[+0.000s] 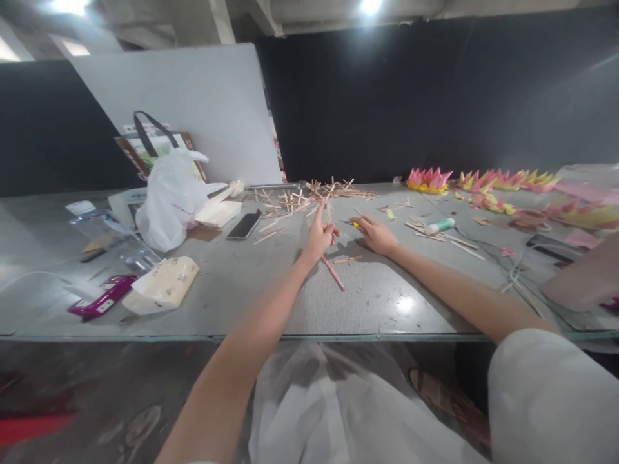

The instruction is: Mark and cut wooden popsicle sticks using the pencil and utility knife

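Observation:
My left hand (319,240) is above the table, its index finger stretched forward and its other fingers curled. A flat wooden stick (329,211) rises from beside those curled fingers and seems held by them; the grip itself is partly hidden. From under that hand a red-and-white striped stick (334,275) slants toward me on the tabletop. My right hand (378,236) is closed around a yellow-handled craft knife (356,224), its thin blade pointing left toward my left hand. A short wooden stick (348,260) lies between the hands, nearer to me.
Behind my hands spreads a pile of wooden sticks (290,201). To the left are a phone (244,225), a white plastic bag (169,200), a tissue pack (164,285) and a bottle (113,235). Rightward are a glue stick (440,226), pink-yellow paper flowers (428,182) and cables (517,277).

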`<state>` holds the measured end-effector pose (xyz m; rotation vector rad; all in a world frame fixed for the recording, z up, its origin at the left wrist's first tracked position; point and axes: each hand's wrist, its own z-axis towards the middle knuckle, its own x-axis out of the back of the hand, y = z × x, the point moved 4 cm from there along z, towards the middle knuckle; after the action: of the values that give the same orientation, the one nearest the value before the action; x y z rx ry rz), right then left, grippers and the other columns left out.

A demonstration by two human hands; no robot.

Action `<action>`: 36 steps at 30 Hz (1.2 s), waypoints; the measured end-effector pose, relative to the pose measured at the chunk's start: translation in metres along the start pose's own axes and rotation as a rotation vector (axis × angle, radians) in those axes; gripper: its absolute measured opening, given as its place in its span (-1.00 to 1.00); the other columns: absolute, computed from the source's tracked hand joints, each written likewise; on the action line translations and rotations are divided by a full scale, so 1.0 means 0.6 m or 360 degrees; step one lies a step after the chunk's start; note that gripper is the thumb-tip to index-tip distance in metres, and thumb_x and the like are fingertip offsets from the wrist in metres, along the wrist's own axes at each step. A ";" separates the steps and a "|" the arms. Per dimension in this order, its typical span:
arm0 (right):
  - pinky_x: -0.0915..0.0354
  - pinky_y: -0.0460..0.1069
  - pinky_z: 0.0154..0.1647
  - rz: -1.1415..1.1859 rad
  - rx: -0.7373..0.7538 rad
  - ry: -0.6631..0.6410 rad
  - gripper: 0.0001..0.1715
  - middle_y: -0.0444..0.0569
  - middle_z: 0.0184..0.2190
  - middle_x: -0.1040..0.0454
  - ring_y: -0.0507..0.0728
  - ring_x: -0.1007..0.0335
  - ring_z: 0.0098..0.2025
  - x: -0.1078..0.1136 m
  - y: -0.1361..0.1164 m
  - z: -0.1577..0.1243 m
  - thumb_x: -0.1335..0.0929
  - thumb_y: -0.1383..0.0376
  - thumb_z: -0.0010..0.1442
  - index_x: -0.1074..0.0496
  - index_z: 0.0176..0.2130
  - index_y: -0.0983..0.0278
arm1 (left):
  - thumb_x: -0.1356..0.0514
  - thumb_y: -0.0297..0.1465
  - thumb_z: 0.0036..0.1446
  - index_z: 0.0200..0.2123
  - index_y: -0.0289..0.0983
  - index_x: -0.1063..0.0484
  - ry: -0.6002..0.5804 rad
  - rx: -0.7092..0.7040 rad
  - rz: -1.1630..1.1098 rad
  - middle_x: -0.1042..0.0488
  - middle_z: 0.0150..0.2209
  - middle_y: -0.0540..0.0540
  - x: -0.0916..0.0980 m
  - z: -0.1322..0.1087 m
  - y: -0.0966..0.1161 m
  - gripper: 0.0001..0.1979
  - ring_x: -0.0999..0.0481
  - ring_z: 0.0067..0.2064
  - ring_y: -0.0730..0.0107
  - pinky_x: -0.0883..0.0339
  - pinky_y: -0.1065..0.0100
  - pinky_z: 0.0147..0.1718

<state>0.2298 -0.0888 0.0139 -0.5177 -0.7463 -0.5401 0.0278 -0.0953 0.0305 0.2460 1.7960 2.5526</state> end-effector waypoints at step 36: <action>-0.41 0.08 -0.01 -0.0102 -0.0020 -0.0102 -0.51 0.15 -0.05 -0.53 0.26 -0.52 -0.02 -0.002 -0.014 0.005 -0.12 0.20 0.55 -0.38 0.28 0.22 | -0.14 -0.49 0.25 0.29 -0.21 -0.33 -0.0059 0.0177 0.0121 -0.48 -0.56 0.08 0.000 0.005 -0.011 -0.47 -0.31 -0.67 0.53 -0.17 0.48 -0.57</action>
<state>0.2225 -0.0930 0.0168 -0.5264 -0.8233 -0.5902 0.0279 -0.0905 0.0253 0.3675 1.9541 2.4819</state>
